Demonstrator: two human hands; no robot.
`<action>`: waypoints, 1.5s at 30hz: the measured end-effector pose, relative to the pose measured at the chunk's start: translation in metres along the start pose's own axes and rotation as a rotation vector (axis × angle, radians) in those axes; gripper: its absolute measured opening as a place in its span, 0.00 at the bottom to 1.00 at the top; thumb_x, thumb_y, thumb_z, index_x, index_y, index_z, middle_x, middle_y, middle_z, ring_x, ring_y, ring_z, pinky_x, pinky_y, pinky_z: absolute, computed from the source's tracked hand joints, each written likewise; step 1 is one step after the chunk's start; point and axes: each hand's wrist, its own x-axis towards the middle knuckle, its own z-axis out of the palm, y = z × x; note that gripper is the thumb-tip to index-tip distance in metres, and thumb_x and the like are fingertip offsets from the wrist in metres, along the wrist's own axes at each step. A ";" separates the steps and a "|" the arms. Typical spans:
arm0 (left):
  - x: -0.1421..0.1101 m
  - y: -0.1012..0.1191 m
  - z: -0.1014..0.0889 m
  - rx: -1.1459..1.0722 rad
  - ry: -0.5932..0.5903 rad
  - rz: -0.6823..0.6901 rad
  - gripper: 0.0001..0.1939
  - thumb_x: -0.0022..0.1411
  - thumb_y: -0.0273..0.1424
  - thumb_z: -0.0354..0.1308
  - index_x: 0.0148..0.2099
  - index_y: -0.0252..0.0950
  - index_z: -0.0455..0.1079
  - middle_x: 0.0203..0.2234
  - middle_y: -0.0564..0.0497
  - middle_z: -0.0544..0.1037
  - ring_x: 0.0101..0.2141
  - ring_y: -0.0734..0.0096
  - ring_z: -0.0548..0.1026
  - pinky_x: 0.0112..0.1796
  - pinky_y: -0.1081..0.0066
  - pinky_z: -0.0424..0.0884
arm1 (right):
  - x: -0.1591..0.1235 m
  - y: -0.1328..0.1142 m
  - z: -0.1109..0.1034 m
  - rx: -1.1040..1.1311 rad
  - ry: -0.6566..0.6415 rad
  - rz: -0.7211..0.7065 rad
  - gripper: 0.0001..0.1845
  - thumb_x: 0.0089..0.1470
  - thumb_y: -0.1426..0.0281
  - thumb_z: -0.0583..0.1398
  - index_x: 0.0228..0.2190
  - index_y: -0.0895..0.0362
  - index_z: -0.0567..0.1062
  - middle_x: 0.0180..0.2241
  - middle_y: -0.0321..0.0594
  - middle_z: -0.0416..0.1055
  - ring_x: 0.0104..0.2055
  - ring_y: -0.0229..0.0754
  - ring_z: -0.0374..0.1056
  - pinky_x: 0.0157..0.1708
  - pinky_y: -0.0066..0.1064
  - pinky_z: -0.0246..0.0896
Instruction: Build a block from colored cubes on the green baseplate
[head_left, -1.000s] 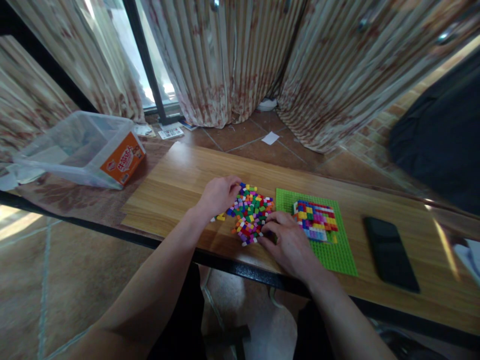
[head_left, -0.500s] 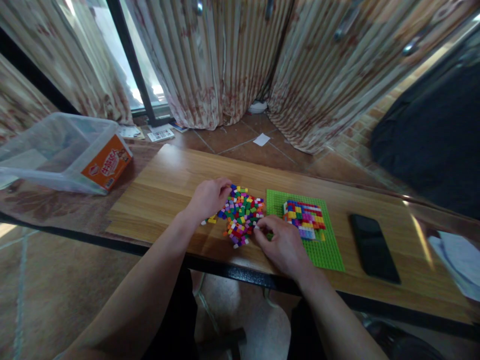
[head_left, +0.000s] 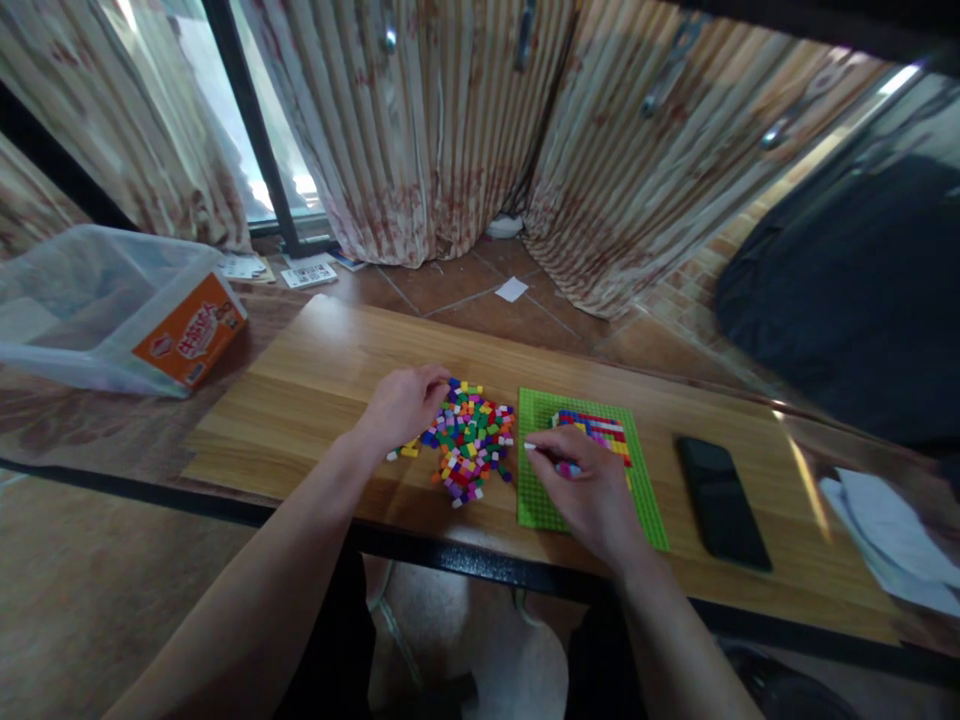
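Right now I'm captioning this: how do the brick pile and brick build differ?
The brick pile is scattered loose on the tabletop; the brick build sits compactly on the green baseplate. The right hand partly covers the build, but not the pile. Both are multicoloured.

The two hands [head_left: 401, 408] are bare. The left arm [head_left: 262, 580] is bare down to the bottom left of the frame, and the right arm [head_left: 667, 620] is bare too. Black pants [head_left: 341, 640] cover the legs at the bottom middle.
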 end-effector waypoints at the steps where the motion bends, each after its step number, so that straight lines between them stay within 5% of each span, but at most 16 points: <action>1: 0.000 0.000 0.000 0.003 -0.006 -0.003 0.15 0.65 0.34 0.48 0.45 0.37 0.74 0.37 0.48 0.80 0.35 0.67 0.77 0.37 0.69 0.69 | 0.000 0.003 -0.006 0.002 0.027 0.020 0.06 0.54 0.71 0.59 0.33 0.54 0.77 0.32 0.36 0.75 0.34 0.37 0.71 0.36 0.30 0.65; 12: 0.002 0.002 -0.001 0.014 0.008 -0.015 0.16 0.65 0.36 0.47 0.46 0.37 0.73 0.38 0.48 0.81 0.37 0.66 0.77 0.40 0.69 0.70 | -0.017 0.042 -0.068 -0.194 0.232 0.189 0.10 0.54 0.64 0.60 0.34 0.55 0.79 0.33 0.40 0.76 0.34 0.41 0.71 0.36 0.34 0.68; 23: 0.005 0.005 0.002 0.021 0.006 0.008 0.16 0.65 0.35 0.47 0.44 0.36 0.74 0.37 0.48 0.80 0.37 0.65 0.77 0.40 0.68 0.70 | -0.013 0.044 -0.046 -0.360 0.058 0.020 0.07 0.55 0.69 0.58 0.32 0.55 0.78 0.37 0.41 0.73 0.41 0.43 0.70 0.43 0.37 0.65; 37: 0.004 0.002 0.002 0.007 0.020 0.018 0.15 0.65 0.36 0.47 0.45 0.38 0.74 0.37 0.49 0.80 0.38 0.66 0.77 0.41 0.69 0.70 | -0.008 0.043 -0.038 -0.329 0.114 0.171 0.06 0.51 0.68 0.59 0.27 0.56 0.76 0.33 0.41 0.72 0.32 0.41 0.69 0.33 0.34 0.64; 45: 0.004 0.005 0.001 0.026 -0.014 -0.002 0.16 0.65 0.35 0.47 0.46 0.37 0.74 0.37 0.48 0.81 0.35 0.66 0.77 0.38 0.69 0.70 | -0.008 0.040 -0.041 -0.301 0.137 0.203 0.08 0.52 0.66 0.59 0.28 0.57 0.76 0.35 0.42 0.74 0.33 0.41 0.69 0.36 0.34 0.64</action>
